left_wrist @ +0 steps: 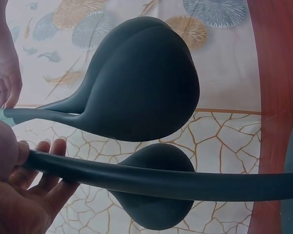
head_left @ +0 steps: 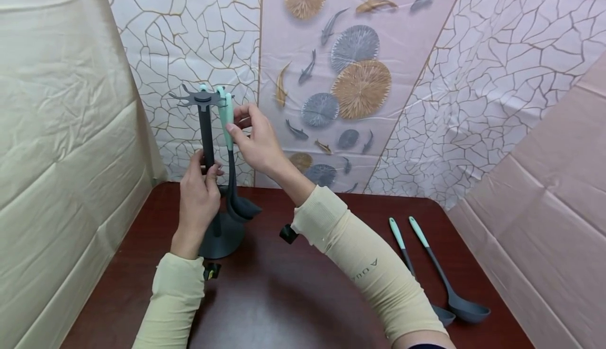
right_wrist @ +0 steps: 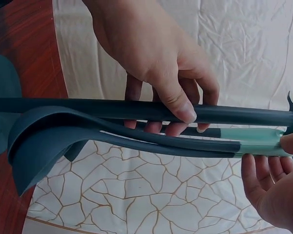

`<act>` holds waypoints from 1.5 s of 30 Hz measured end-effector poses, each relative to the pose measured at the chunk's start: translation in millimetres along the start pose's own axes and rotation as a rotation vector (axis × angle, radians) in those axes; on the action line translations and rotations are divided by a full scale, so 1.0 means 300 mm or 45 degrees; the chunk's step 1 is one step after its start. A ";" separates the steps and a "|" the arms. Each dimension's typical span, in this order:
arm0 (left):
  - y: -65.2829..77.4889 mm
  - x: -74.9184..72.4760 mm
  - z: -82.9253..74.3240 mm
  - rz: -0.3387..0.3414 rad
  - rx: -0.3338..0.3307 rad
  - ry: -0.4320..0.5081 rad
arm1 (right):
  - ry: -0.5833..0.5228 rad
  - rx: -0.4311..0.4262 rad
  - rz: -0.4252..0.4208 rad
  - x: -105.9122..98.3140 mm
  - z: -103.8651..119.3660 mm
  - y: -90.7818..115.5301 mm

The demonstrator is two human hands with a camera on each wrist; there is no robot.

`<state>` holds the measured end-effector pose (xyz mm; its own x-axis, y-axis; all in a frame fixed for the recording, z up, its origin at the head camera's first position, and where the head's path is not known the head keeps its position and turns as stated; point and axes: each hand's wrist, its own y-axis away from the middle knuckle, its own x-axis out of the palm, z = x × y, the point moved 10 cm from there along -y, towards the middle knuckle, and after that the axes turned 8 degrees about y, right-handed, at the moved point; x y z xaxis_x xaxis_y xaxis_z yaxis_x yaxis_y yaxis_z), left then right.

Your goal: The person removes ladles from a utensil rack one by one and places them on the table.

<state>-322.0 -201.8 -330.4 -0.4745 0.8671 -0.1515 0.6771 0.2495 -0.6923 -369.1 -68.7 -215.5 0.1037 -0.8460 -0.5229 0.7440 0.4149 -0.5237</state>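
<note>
A dark utensil stand [head_left: 205, 133] rises at the left of the table, topped by a ring of curved hooks [head_left: 185, 97]. Wrapped around its pole below mid-height is my left hand [head_left: 199, 196]. My right hand [head_left: 258, 141] pinches the mint handle of a ladle [head_left: 229, 120] close to the hooks, on the stand's right side. Just behind it hangs another ladle; their dark bowls [left_wrist: 146, 83] overlap in the left wrist view. A third utensil's rounded head [left_wrist: 156, 214] shows behind the pole. In the right wrist view, the held handle [right_wrist: 263, 148] lies between right thumb and fingers.
Two more mint-handled utensils lie on the table's right side: a ladle [head_left: 466, 308] and one [head_left: 396, 232] partly covered by my right sleeve. The stand's round base [head_left: 218, 246] rests on the dark red table [head_left: 265, 291]. Patterned cloth walls [head_left: 189, 33] enclose the table's back and sides.
</note>
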 end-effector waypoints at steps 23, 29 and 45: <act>0.001 0.001 0.006 0.010 -0.015 0.025 | -0.032 -0.001 -0.021 -0.017 0.003 0.006; 0.001 -0.001 0.002 0.012 -0.019 0.015 | -0.030 -0.001 -0.023 -0.015 0.005 0.006; 0.001 -0.001 0.003 0.013 -0.004 0.011 | -0.015 0.005 -0.037 -0.016 0.005 0.010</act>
<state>-322.1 -202.3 -331.2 -0.4627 0.8733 -0.1525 0.6838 0.2421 -0.6883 -366.6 -63.8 -213.6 0.0898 -0.8615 -0.4998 0.7494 0.3890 -0.5359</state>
